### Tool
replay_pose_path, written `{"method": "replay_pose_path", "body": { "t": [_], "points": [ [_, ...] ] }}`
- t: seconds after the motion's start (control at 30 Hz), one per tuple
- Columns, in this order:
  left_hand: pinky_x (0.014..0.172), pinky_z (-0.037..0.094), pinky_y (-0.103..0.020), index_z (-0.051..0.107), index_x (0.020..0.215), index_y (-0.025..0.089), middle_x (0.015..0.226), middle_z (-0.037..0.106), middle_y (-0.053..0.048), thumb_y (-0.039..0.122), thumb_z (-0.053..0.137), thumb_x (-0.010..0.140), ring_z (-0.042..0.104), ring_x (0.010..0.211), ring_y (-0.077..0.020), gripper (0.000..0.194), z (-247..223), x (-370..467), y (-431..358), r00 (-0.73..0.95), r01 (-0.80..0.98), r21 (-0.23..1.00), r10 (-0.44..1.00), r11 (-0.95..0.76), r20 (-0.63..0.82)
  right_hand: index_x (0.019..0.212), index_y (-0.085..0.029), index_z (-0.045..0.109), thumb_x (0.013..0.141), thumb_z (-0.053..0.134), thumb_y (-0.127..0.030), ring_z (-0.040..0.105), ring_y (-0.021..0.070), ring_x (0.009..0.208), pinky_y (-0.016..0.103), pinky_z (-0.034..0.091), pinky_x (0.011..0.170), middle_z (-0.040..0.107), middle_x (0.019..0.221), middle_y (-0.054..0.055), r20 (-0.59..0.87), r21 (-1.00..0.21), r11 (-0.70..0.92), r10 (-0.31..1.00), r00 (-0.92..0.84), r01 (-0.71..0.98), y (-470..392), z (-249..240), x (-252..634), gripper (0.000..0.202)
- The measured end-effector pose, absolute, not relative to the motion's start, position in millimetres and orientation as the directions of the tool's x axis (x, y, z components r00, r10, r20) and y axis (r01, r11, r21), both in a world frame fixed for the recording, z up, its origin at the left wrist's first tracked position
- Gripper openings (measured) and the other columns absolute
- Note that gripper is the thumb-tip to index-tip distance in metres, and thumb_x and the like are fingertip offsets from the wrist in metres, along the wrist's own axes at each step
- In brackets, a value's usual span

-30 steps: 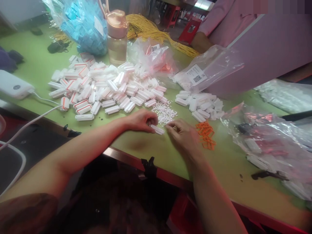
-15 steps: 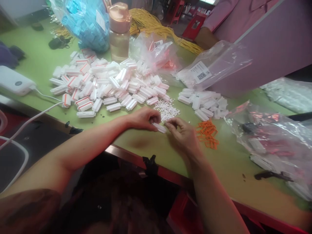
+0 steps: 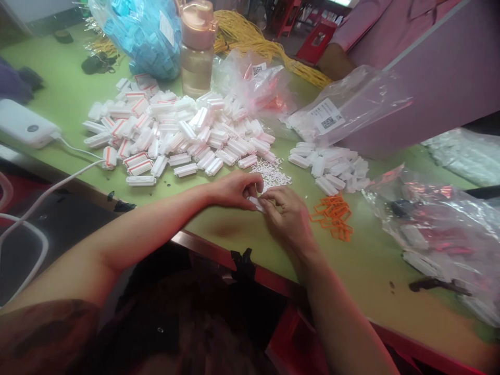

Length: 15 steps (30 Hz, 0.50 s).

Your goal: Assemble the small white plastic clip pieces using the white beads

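Observation:
My left hand (image 3: 236,188) is closed around one end of a small white plastic housing (image 3: 256,203), held just above the table's near side. The fingertips of my right hand (image 3: 288,214) are pinched together at the housing's other end and partly cover it. Whatever sits between those right fingertips is too small to make out. Just beyond both hands lies a heap of tiny white pegs (image 3: 273,174). Several orange rectangular frames (image 3: 334,216) lie to the right of my right hand. A pile of plain white housings (image 3: 330,166) is behind them.
A large pile of white housings (image 3: 183,130), some with orange edges, covers the back left. Behind it stand a bottle (image 3: 196,57) and a bag of blue parts (image 3: 144,41). Plastic bags (image 3: 433,229) lie right. A white power bank (image 3: 27,122) with cable is left. Another person's sleeve (image 3: 357,26) shows behind.
My right fingertips have moved left onto the end of the housing, hiding more of it. My left hand keeps its hold. The whole view has shifted slightly.

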State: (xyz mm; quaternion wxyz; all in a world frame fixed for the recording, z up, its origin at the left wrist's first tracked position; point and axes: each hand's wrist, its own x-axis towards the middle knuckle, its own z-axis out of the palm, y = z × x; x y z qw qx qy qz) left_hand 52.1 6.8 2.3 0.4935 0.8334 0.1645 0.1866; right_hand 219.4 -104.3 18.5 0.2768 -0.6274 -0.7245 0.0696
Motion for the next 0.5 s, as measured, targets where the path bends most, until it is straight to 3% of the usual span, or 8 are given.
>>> {"method": "replay_pose_path", "body": {
  "t": [0.2,0.4,0.5],
  "points": [
    [0.06,0.039,-0.022,0.056,0.089,0.015,0.081,0.068,-0.002,0.029,0.077,0.065,0.055,0.066,-0.0087,0.034,2.3,51.8,5.9,0.87,0.1,0.888,0.473,-0.449,0.141,0.083,-0.024,0.07,0.095,0.051,-0.032,0.061,0.0195,0.084,0.035,0.033,0.07,0.073,0.092,0.005,0.349,-0.181,0.243,0.922,-0.168,0.953,-108.3,26.2,216.4,0.024],
    [0.06,0.039,-0.022,0.056,0.09,0.015,0.081,0.068,-0.002,0.031,0.078,0.065,0.055,0.065,-0.0086,0.037,2.8,51.6,5.8,0.872,0.102,0.892,0.472,-0.439,0.132,0.085,-0.021,0.069,0.095,0.05,-0.03,0.062,0.019,0.083,0.033,0.035,0.068,0.071,0.091,0.006,0.386,-0.219,0.269,0.907,-0.17,0.938,-106.8,21.1,222.2,0.023],
    [0.059,0.039,-0.022,0.056,0.09,0.015,0.08,0.068,-0.001,0.031,0.078,0.065,0.055,0.065,-0.0082,0.036,3.2,51.9,5.7,0.87,0.098,0.888,0.472,-0.449,0.142,0.086,-0.021,0.068,0.095,0.049,-0.028,0.061,0.0193,0.084,0.034,0.033,0.068,0.071,0.092,0.006,0.383,-0.171,0.267,0.905,-0.185,0.948,-106.1,20.8,221.1,0.022]
  ]
}}
